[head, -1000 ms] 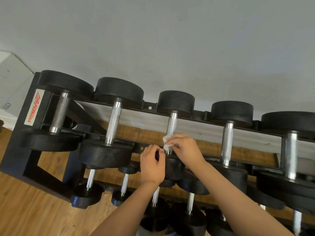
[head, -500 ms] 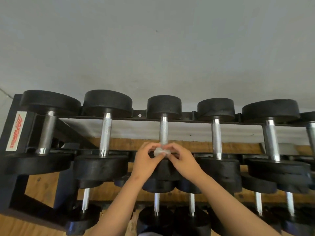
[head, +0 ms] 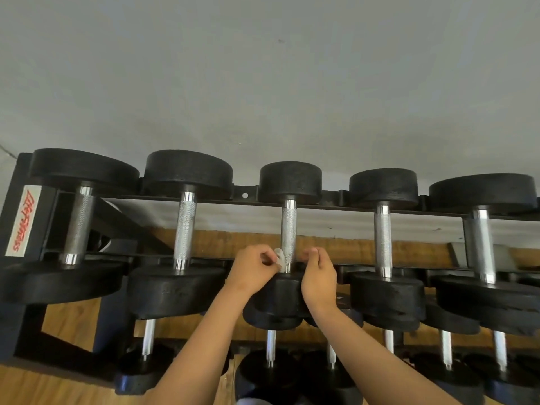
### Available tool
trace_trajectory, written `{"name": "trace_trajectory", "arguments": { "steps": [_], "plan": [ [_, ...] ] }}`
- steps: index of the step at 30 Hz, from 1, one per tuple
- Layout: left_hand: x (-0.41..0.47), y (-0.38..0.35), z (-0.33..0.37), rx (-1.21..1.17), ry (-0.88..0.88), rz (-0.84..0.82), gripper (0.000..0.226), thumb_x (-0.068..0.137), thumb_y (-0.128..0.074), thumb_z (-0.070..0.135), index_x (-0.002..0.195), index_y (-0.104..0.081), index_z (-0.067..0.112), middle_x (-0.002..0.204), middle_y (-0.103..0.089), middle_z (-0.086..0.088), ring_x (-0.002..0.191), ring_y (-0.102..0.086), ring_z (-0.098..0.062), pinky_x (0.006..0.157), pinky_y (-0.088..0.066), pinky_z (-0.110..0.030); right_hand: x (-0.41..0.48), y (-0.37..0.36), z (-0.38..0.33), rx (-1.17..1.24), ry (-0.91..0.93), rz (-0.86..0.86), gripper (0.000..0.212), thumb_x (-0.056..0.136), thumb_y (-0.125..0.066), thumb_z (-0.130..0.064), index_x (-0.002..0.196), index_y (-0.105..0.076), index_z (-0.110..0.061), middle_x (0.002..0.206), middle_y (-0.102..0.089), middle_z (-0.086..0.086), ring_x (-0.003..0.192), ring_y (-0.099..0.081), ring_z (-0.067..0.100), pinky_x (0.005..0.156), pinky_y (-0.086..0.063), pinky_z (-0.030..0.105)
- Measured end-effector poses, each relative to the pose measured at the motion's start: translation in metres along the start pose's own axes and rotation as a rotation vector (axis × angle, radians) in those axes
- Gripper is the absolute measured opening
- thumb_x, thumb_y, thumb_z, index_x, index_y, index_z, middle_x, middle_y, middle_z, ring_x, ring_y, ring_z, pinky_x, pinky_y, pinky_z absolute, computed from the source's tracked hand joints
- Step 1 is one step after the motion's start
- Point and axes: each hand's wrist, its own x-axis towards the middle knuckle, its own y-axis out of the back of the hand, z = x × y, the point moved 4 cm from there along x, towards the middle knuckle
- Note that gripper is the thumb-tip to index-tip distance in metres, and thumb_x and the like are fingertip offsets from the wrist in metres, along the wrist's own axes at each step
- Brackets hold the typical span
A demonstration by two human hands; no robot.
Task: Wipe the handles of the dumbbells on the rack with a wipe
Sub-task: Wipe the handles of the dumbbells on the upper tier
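White wipe (head: 279, 258) lies against the low end of the middle dumbbell handle (head: 288, 229), pinched by the left hand (head: 253, 271) at the handle's left edge. The right hand (head: 318, 274) is curled just beside the right edge and seems to hold nothing. Open gaps separate neighbouring handles on the rack (head: 330, 197).

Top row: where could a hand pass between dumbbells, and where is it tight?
Open gaps lie either side of the middle handle, bordered by the second handle and the fourth handle. Tight at the middle handle's lower end: the left hand pinches the wipe, the right hand close beside.
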Motion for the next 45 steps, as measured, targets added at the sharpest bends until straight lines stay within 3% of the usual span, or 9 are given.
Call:
{"name": "trace_trajectory", "arguments": {
  "steps": [3, 7, 10, 16, 20, 25, 33, 39, 45],
  "plan": [
    [0.006, 0.004, -0.003, -0.055, 0.053, -0.090, 0.008, 0.081, -0.077, 0.010, 0.085, -0.071, 0.015, 0.095, -0.072, 0.005, 0.092, -0.065, -0.001, 0.080, -0.046, -0.013, 0.000, -0.001, 0.000, -0.019, 0.039, 0.011, 0.030, 0.104, -0.035, -0.027, 0.095, -0.060, -0.016, 0.089, -0.064, -0.006, 0.085, -0.059, 0.004, 0.070, -0.041, 0.016],
    [0.015, 0.004, -0.002, -0.115, 0.117, -0.183, 0.009, 0.087, -0.069, 0.008, 0.087, -0.067, 0.016, 0.098, -0.072, 0.004, 0.098, -0.064, -0.006, 0.088, -0.049, -0.026, 0.000, -0.001, -0.002, -0.029, 0.074, 0.031, 0.029, 0.104, -0.035, -0.025, 0.090, -0.060, -0.018, 0.087, -0.065, -0.008, 0.085, -0.060, 0.003, 0.070, -0.041, 0.013],
    [0.019, -0.006, -0.001, -0.127, 0.209, -0.262, 0.017, 0.092, -0.059, 0.005, 0.102, -0.059, 0.018, 0.101, -0.070, -0.002, 0.099, -0.064, -0.015, 0.090, -0.049, -0.031, -0.001, -0.001, -0.002, -0.041, 0.080, 0.035, 0.029, 0.104, -0.036, -0.024, 0.086, -0.058, -0.020, 0.084, -0.063, -0.008, 0.082, -0.058, 0.003, 0.069, -0.040, 0.012],
    [0.027, -0.011, 0.007, -0.073, 0.218, -0.443, 0.031, 0.094, -0.053, 0.004, 0.123, -0.060, 0.013, 0.116, -0.068, -0.005, 0.111, -0.062, -0.018, 0.101, -0.047, -0.036, 0.000, -0.003, 0.002, -0.057, 0.087, 0.025, 0.028, 0.103, -0.036, -0.023, 0.085, -0.058, -0.020, 0.083, -0.062, -0.006, 0.082, -0.059, 0.009, 0.072, -0.043, 0.022],
    [0.018, -0.003, 0.002, -0.077, 0.173, -0.392, 0.024, 0.094, -0.057, 0.006, 0.114, -0.067, 0.016, 0.107, -0.072, -0.002, 0.103, -0.067, -0.015, 0.097, -0.051, -0.037, 0.001, -0.003, 0.002, -0.065, 0.080, 0.006, 0.027, 0.103, -0.037, -0.024, 0.086, -0.058, -0.020, 0.084, -0.062, -0.006, 0.084, -0.058, 0.009, 0.075, -0.045, 0.026],
    [0.027, -0.004, 0.007, 0.065, 0.186, -0.352, 0.018, 0.091, -0.055, 0.001, 0.101, -0.068, 0.007, 0.101, -0.071, -0.013, 0.098, -0.066, -0.026, 0.096, -0.051, -0.048, 0.000, -0.003, 0.005, -0.056, 0.066, 0.001, 0.027, 0.103, -0.037, -0.026, 0.088, -0.058, -0.021, 0.085, -0.063, -0.004, 0.086, -0.059, 0.011, 0.077, -0.048, 0.029],
    [0.035, -0.012, 0.010, -0.166, 0.346, -0.503, 0.040, 0.090, -0.050, -0.013, 0.119, -0.063, 0.011, 0.114, -0.071, -0.008, 0.111, -0.066, -0.018, 0.105, -0.049, -0.038, 0.001, -0.002, 0.003, -0.055, 0.071, 0.021, 0.027, 0.103, -0.038, -0.023, 0.081, -0.055, -0.025, 0.082, -0.062, -0.006, 0.083, -0.059, 0.010, 0.078, -0.049, 0.031],
    [0.031, -0.002, 0.002, 0.082, 0.250, -0.380, 0.019, 0.088, -0.060, 0.001, 0.098, -0.071, 0.012, 0.101, -0.071, -0.013, 0.099, -0.067, -0.025, 0.097, -0.052, -0.048, 0.000, -0.003, 0.004, -0.039, 0.066, -0.002, 0.026, 0.103, -0.037, -0.025, 0.086, -0.057, -0.023, 0.087, -0.062, -0.006, 0.089, -0.059, 0.011, 0.082, -0.049, 0.033],
    [0.035, -0.002, 0.012, -0.018, 0.331, -0.250, 0.020, 0.083, -0.068, -0.006, 0.086, -0.069, 0.014, 0.103, -0.071, -0.013, 0.098, -0.069, -0.021, 0.095, -0.055, -0.042, 0.001, -0.003, 0.005, -0.043, 0.078, -0.001, 0.026, 0.103, -0.038, -0.025, 0.087, -0.058, -0.020, 0.084, -0.061, -0.006, 0.086, -0.058, 0.012, 0.079, -0.049, 0.034]
  ]
}}
